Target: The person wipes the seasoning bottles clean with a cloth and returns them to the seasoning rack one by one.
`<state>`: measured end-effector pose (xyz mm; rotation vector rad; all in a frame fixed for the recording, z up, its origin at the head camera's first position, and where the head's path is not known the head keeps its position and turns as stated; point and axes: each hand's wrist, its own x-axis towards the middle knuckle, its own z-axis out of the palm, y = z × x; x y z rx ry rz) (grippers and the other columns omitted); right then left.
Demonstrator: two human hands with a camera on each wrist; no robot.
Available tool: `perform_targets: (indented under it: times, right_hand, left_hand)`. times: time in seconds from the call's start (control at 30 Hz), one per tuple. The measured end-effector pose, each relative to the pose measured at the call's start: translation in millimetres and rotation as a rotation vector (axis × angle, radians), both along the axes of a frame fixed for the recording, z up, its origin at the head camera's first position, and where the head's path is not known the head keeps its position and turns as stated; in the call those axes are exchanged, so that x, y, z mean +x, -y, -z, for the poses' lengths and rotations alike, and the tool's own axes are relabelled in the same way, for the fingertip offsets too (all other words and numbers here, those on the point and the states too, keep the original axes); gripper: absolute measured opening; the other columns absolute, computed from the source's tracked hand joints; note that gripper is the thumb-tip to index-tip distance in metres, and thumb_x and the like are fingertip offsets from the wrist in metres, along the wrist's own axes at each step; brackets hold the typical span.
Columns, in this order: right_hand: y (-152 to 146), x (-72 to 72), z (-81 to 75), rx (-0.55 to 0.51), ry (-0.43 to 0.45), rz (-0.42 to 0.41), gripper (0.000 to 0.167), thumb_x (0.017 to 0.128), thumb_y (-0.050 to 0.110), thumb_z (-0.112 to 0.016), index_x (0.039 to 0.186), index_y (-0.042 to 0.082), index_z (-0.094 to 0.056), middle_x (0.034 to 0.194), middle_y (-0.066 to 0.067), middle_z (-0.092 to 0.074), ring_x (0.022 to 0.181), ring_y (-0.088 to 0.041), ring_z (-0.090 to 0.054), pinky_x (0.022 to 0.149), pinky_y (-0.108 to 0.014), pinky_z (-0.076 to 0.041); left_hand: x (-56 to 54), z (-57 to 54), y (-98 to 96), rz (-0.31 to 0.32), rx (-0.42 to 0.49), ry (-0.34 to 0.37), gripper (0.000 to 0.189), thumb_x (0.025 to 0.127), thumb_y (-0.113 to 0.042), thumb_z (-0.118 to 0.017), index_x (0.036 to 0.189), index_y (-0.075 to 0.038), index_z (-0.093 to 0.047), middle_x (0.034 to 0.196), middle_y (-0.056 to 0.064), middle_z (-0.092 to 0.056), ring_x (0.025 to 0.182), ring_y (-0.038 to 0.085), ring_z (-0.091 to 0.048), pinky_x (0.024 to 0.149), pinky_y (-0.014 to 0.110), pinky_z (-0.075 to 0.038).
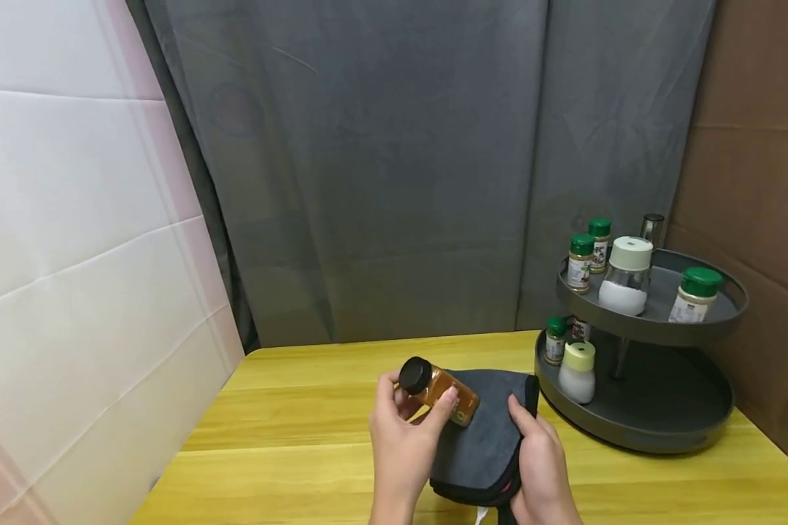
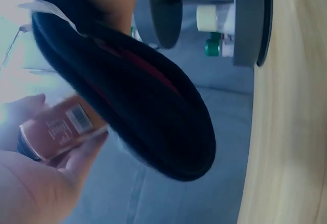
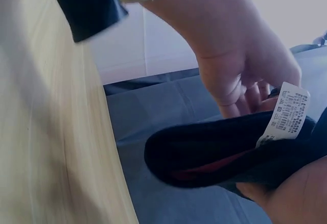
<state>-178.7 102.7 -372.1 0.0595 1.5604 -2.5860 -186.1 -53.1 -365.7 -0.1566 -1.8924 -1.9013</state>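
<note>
My left hand (image 1: 400, 448) grips a spice jar (image 1: 456, 399) with a black cap and orange-brown contents, tilted with its cap to the upper left. The base end of the jar lies against a folded dark grey cloth (image 1: 479, 452) with thick black edging. That cloth is held by my right hand (image 1: 543, 463), thumb on top and the other fingers mostly hidden beneath. A red-pink inner layer shows between its folds in both wrist views, and a white printed tag (image 3: 287, 114) hangs from it in the right wrist view.
On the right stands a dark two-tier round rack (image 1: 637, 430). Its upper tier carries several green-capped spice jars (image 1: 694, 295) and a white-lidded jar (image 1: 625, 277); smaller jars (image 1: 578, 373) stand below. Wooden table (image 1: 282, 445), grey curtain (image 1: 394, 175) behind, white panels (image 1: 72, 240) left.
</note>
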Motion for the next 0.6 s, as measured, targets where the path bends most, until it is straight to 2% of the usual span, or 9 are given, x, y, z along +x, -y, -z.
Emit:
perform_targets:
  times: [0.1,0.17,0.3,0.43,0.6]
  right_hand:
    - [-1.6,0.9,1.2,-0.009,-0.015,0.003,0.07,0.117,0.042,-0.026,0.17,0.003,-0.001,0.178,-0.02,-0.012,0.164,-0.037,-0.02,0.127,-0.049,-0.036]
    - [-2.2,1.5,2.4,-0.015,-0.013,-0.002,0.069,0.117,0.041,-0.025,0.17,0.003,-0.001,0.178,-0.019,-0.013,0.164,-0.037,-0.02,0.126,-0.048,-0.037]
    - [0.2,2.2,3.6,-0.014,0.023,0.002,0.073,0.117,0.043,-0.029,0.17,0.002,-0.001,0.179,-0.019,-0.011,0.165,-0.036,-0.018,0.129,-0.05,-0.034]
    - [3.3,2.4,4.2,-0.008,0.011,-0.026,0.073,0.117,0.042,-0.029,0.17,0.002,0.001,0.179,-0.019,-0.008,0.166,-0.037,-0.015,0.13,-0.05,-0.033]
    - [4.9,0.6,2.0,0.014,-0.004,-0.028,0.072,0.117,0.043,-0.027,0.17,0.001,-0.002,0.178,-0.022,-0.013,0.164,-0.038,-0.019,0.127,-0.049,-0.036]
  left_hand:
    - [5.2,1.0,-2.4,0.057,0.018,0.02,0.05,0.087,-0.021,-0.09,0.122,-0.008,-0.057,0.116,0.013,-0.079,0.108,0.025,-0.078,0.085,0.037,-0.066]
    - [6.7,1.8,-3.0,0.082,0.026,0.016,0.05,0.087,-0.019,-0.09,0.122,-0.007,-0.057,0.117,0.013,-0.079,0.11,0.025,-0.077,0.087,0.037,-0.065]
    - [3.7,3.9,0.2,0.008,-0.016,-0.017,0.051,0.086,-0.015,-0.091,0.123,-0.007,-0.057,0.117,0.013,-0.078,0.111,0.025,-0.077,0.095,0.044,-0.063]
    - [2.9,3.7,6.3,-0.054,-0.022,0.001,0.05,0.086,-0.014,-0.09,0.124,-0.008,-0.058,0.117,0.012,-0.078,0.11,0.026,-0.077,0.094,0.048,-0.063]
    - [10.7,-0.1,7.1,0.064,0.062,0.064,0.052,0.087,-0.019,-0.089,0.125,-0.007,-0.056,0.119,0.014,-0.078,0.11,0.026,-0.077,0.087,0.038,-0.065]
